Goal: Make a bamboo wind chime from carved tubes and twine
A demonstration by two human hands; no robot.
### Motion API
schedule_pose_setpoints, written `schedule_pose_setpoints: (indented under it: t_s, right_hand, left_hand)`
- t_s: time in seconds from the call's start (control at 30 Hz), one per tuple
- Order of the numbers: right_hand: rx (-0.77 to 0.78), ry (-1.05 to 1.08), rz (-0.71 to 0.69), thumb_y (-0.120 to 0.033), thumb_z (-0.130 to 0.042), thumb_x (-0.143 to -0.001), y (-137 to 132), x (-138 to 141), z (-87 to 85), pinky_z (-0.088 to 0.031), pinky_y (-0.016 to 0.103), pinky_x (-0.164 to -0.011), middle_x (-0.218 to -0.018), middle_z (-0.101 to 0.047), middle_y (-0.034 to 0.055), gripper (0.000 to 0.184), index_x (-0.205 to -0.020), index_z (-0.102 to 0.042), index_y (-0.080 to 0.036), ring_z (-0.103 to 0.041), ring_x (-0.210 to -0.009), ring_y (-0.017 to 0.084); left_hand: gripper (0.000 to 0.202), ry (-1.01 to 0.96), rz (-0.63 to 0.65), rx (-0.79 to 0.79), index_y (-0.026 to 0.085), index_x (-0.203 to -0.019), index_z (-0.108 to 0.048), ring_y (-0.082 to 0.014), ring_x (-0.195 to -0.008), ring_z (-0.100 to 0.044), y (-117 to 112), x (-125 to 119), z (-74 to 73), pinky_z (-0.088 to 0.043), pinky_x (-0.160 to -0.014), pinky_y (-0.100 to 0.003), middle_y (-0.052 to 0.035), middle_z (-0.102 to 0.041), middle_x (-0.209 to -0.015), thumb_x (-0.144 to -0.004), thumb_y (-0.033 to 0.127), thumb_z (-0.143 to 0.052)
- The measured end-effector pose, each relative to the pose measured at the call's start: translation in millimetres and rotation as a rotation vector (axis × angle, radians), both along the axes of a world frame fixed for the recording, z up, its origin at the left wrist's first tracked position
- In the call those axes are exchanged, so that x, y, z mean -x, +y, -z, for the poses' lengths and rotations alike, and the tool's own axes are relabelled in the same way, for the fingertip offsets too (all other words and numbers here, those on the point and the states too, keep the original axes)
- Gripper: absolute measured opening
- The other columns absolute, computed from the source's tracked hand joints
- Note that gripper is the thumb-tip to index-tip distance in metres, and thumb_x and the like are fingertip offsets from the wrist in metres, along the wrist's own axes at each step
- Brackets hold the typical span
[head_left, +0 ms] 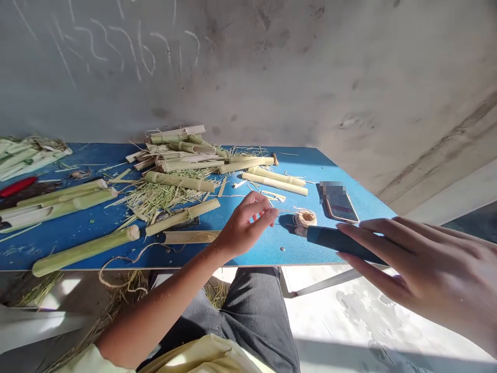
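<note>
Dark blue cylindrical handle point(339, 243), gripped loosely in the right hand point(427, 264) between fingers and thumb, its far end just beside a ball of jute twine point(305, 218) on a blue table point(264, 254). Left hand point(246, 226): open and empty, fingers lightly curved, near the twine. Also on the table: a smartphone point(339, 203), cut green bamboo sections point(275, 184) and shredded fibre point(163, 199).

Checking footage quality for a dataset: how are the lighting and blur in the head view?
Head view: hard sunlight across the blue table, a dark shadow beside the twine ball, and a pixelated patch blurring one end of the phone.
</note>
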State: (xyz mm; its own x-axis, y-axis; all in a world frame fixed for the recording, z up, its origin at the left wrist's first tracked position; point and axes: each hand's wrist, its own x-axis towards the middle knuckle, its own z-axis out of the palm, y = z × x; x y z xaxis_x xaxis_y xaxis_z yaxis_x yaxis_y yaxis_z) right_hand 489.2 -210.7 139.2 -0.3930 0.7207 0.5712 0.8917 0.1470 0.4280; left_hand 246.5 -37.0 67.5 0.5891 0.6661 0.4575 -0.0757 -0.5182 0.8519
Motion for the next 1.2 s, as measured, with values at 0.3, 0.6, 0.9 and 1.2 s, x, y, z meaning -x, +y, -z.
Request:
schedule_pose_setpoints:
  t_s: [0.3,0.6,0.9,1.2]
  right_hand:
    - [-0.155,-0.185,-0.015,-0.039,-0.059,-0.105,14.5,7.9,-7.8,-0.045,0.036,-0.059,-0.098,-0.076,0.0036,0.03,-0.123,-0.07,-0.018,-0.069,-0.074,0.021]
    - [-0.256,-0.122,0.079,-0.041,-0.064,-0.102,22.8,-21.7,14.1,-0.033,0.032,-0.051,-0.097,-0.076,0.0033,0.035,-0.129,-0.066,-0.018,-0.066,-0.069,0.017]
    - [0.034,0.258,0.339,-0.055,-0.044,-0.107,89.2,-36.9,47.8,-0.025,0.03,-0.057,-0.103,-0.076,0.0088,0.046,-0.13,-0.07,-0.026,-0.071,-0.087,0.022]
    - [-0.037,0.767,0.974,-0.052,-0.042,-0.104,173.8,-137.5,-46.3,-0.036,0.04,-0.063,-0.107,-0.072,0.0277,0.058,-0.129,-0.073,-0.009,-0.068,-0.094,0.031]
  left_hand:
    - [0.032,0.009,0.138,0.083,0.021,-0.07,-0.071,-0.0302,-0.141,-0.053,-8.3,-16.7,-3.4,-0.036,-0.122,-0.049,-0.0073,-0.063,-0.146,-0.096,0.039,-0.065]
    - [0.048,-0.122,0.087,0.244,0.024,-0.07,-0.04,-0.0128,-0.056,-0.038,-12.9,-63.0,15.8,-0.037,-0.059,-0.029,0.0058,-0.036,-0.059,-0.1,0.06,-0.047]
    - [0.054,-0.142,-0.161,0.12,0.026,-0.065,-0.026,-0.0138,-0.056,-0.028,2.2,-87.9,21.7,-0.025,-0.056,-0.031,0.0055,-0.025,-0.057,-0.107,0.059,-0.034]
    - [0.048,-0.033,0.098,-0.074,0.024,-0.061,-0.028,-0.0128,-0.055,-0.03,-34.7,-66.9,37.2,-0.023,-0.058,-0.033,0.0045,-0.032,-0.056,-0.104,0.04,-0.043]
